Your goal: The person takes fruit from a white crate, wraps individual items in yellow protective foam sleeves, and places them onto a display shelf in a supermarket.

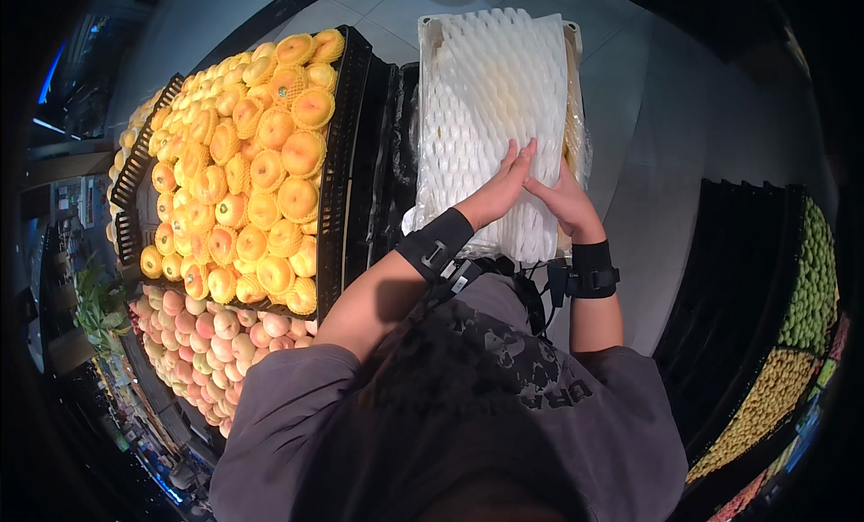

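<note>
A long white foam-net sheet point(513, 76) lies over the top of a carton point(570, 39) wrapped in clear plastic. More white foam netting point(442, 130) shows under it on the left side. My left hand point(498, 186) rests on the upper sheet with its fingers stretched towards the far end; whether it pinches the foam is not clear. At the sheet's right edge is my right hand point(570, 201), its thumb on top and its fingers beyond the edge. Both hands are close together, and black straps circle both wrists. The carton's contents are mostly covered.
On my left, a black plastic crate point(337, 164) holds peach-like fruit point(266, 171) in yellow foam nets. Pinkish peaches point(216, 340) are heaped nearer me. At the right, a black display stand point(715, 265) carries green fruit point(810, 272) and yellowish produce point(759, 410). Grey floor tiles point(634, 117) lie between.
</note>
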`<state>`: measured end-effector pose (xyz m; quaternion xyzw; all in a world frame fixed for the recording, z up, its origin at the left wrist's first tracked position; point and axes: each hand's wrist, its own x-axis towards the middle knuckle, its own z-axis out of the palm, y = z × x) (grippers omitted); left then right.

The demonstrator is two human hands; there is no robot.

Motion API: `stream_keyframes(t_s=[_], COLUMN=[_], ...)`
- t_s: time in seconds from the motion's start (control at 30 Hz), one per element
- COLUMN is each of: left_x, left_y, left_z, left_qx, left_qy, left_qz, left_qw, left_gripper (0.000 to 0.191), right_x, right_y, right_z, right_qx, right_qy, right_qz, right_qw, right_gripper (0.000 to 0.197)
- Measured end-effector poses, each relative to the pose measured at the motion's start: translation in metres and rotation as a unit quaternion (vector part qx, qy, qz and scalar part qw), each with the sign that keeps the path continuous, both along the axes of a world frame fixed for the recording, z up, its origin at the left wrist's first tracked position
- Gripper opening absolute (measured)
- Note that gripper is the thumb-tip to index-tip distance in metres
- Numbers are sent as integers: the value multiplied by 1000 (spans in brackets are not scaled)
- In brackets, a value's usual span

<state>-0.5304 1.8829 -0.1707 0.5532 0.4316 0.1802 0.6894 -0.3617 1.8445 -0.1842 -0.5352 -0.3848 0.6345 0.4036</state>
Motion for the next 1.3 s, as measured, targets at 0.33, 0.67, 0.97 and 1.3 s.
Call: stream_keyframes(t_s=[0.33, 0.67, 0.97, 1.3], left_x=[-78, -148, -272, -322], left_y=[10, 28, -3, -13], left_z=[-43, 38, 36, 52], left_qx=[-57, -79, 141, 273], left_qy=[1, -153, 92, 322], left_qz=[145, 189, 371, 333], left_qw=[988, 967, 913, 843], left_gripper=[61, 71, 54, 39], right_x=[78, 23, -144, -244], right_y=[-31, -12, 43, 45], right_z=[-21, 40, -41, -40], right_qx=[-11, -18, 86, 92], right_qy=[-83, 45, -163, -239], right_qz=[-114, -42, 107, 98], right_qw=[990, 998, 977, 962], right_gripper=[45, 49, 79, 73])
